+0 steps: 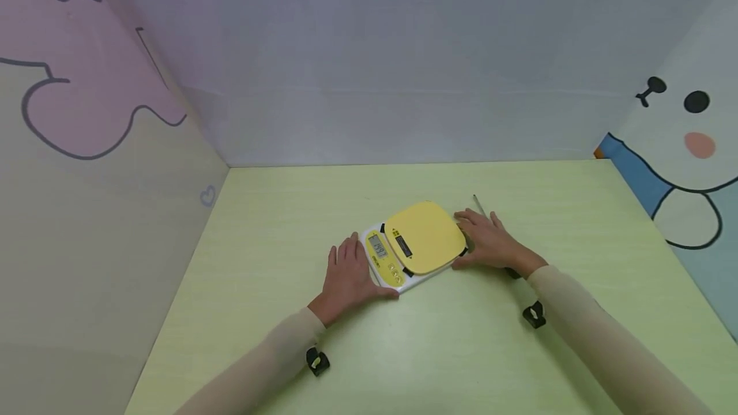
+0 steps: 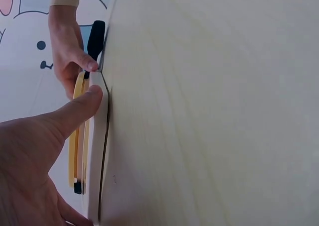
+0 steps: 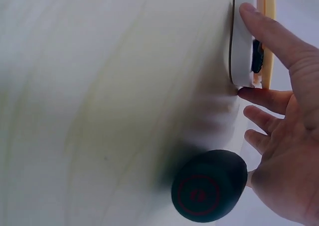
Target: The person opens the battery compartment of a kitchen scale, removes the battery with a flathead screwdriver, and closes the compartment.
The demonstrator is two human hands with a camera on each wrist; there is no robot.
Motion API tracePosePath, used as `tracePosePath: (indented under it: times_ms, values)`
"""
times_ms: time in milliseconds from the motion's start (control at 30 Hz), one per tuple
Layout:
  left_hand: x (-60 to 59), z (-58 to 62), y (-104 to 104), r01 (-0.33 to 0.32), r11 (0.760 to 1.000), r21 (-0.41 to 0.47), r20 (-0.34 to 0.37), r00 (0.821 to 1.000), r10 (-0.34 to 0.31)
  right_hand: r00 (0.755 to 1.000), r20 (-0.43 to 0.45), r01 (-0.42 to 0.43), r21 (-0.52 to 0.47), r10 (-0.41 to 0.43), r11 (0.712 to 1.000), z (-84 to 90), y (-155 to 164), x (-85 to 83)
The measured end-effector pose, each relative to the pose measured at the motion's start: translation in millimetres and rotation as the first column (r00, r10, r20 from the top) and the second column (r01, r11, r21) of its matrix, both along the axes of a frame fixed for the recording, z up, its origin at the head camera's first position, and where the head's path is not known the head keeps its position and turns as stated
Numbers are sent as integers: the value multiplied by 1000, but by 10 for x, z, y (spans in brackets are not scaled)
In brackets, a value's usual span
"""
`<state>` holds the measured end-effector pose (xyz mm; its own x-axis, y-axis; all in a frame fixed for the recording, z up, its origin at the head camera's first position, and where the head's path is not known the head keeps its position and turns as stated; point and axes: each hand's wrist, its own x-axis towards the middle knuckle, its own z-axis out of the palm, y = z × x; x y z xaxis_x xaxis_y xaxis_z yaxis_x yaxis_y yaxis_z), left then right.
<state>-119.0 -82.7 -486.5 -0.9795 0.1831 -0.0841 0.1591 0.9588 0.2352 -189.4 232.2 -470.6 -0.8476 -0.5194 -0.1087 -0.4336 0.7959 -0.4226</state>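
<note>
A white kitchen scale [image 1: 425, 239] with a yellow weighing plate lies at an angle on the table, digits showing on its display [image 1: 378, 246]. Along its left side, my left hand [image 1: 348, 277] rests with fingers extended and the thumb [image 2: 82, 106] spread against the near edge. At the opposite end my right hand [image 1: 490, 243] touches the scale, its thumb [image 3: 271, 29] on the near edge and its index fingertip at the right side. The other right fingers stand apart from the scale in the right wrist view.
Partly hidden under the right hand lies a tool with a thin metal shaft [image 1: 478, 202] and a thick black handle [image 3: 209, 186]. The pale yellow-green table [image 1: 288, 203] meets a plain wall behind and cartoon-printed walls [image 1: 697, 146] at the sides. Black straps [image 1: 317, 361] hang at both wrists.
</note>
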Motion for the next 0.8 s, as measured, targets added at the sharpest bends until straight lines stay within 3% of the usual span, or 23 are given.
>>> tracePosePath:
  times_ms: [233, 467, 800]
  values:
    - [-37, -33, -58, 43, 999, 8, -18, 999, -43, 1000, -7, 23, -8, -23, 1000, -19, -27, 60]
    - [-165, -39, -168, 122, 992, 17, 9, 992, -122, 994, -66, 86, 5, -86, 996, -52, -95, 218]
    - [-393, -38, -334, 255, 967, 10, 56, 965, -255, 974, -125, 195, 24, -191, 980, -80, -225, 497]
